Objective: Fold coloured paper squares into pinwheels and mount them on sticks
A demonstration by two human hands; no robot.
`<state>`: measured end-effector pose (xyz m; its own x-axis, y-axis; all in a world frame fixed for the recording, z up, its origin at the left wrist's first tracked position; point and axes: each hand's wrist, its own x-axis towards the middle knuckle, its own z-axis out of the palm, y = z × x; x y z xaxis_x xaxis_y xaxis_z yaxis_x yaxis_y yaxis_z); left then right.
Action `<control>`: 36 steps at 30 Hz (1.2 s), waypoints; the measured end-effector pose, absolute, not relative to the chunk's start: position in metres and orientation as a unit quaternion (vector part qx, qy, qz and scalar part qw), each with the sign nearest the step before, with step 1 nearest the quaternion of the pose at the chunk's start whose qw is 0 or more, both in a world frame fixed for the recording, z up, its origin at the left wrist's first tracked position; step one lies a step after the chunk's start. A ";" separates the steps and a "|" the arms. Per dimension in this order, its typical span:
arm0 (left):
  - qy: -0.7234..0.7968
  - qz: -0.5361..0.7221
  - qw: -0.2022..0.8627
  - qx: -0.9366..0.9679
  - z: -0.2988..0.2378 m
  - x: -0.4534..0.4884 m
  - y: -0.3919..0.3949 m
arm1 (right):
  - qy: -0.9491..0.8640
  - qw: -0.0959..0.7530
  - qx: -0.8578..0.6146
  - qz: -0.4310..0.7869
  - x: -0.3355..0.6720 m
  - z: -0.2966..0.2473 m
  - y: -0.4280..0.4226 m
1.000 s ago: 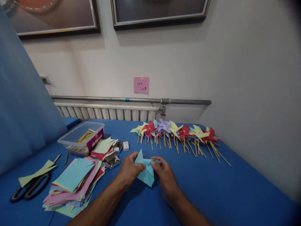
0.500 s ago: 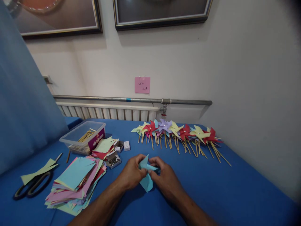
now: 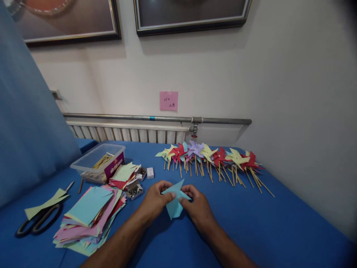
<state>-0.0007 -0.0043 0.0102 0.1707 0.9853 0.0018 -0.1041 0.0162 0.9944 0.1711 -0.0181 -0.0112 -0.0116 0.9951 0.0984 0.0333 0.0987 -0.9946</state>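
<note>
Holding a folded light-blue paper piece between both hands, we keep it low over the blue bench, at the near middle of the scene. Our left hand grips the paper's left side, and its fingers curl over the far-left corner. Our right hand pinches the right side in the same way. Both sets of fingers are clenched on the piece, which sits between them. One pointed tip rises past the fingertips toward the far side, and another points down toward us, below the thumbs. We cannot tell whether that lower tip touches the bench.

To the left of our hands lies a loose stack of coloured paper squares with a light-blue sheet on top. Further left, black-handled scissors lie flat with a pale green paper strip across them. Just beside the stack, on its far right, are small open boxes of metal pins and a small white box. Beyond those, a clear plastic box holds wooden sticks. On the far right of the bench, a row of finished pinwheels in red, yellow and purple lies on its sticks. A pink note is stuck to the wall above a metal pipe.
</note>
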 end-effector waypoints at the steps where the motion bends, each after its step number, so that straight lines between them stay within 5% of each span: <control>1: 0.423 0.494 0.580 0.489 0.011 0.000 -0.004 | -0.511 0.530 -0.478 0.478 0.171 -0.013 -0.017; 12: 0.429 0.528 0.583 0.444 0.009 0.012 -0.009 | -0.419 0.577 -0.489 0.502 0.159 -0.016 -0.021; 36: 0.468 0.469 0.497 0.559 0.010 0.010 -0.012 | -0.447 0.500 -0.470 0.573 0.160 -0.010 -0.025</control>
<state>0.0100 -0.0118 0.0098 0.1211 0.9909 0.0590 0.0572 -0.0663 0.9962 0.1600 -0.0251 -0.0096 -0.0571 0.9942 -0.0916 -0.1520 -0.0993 -0.9834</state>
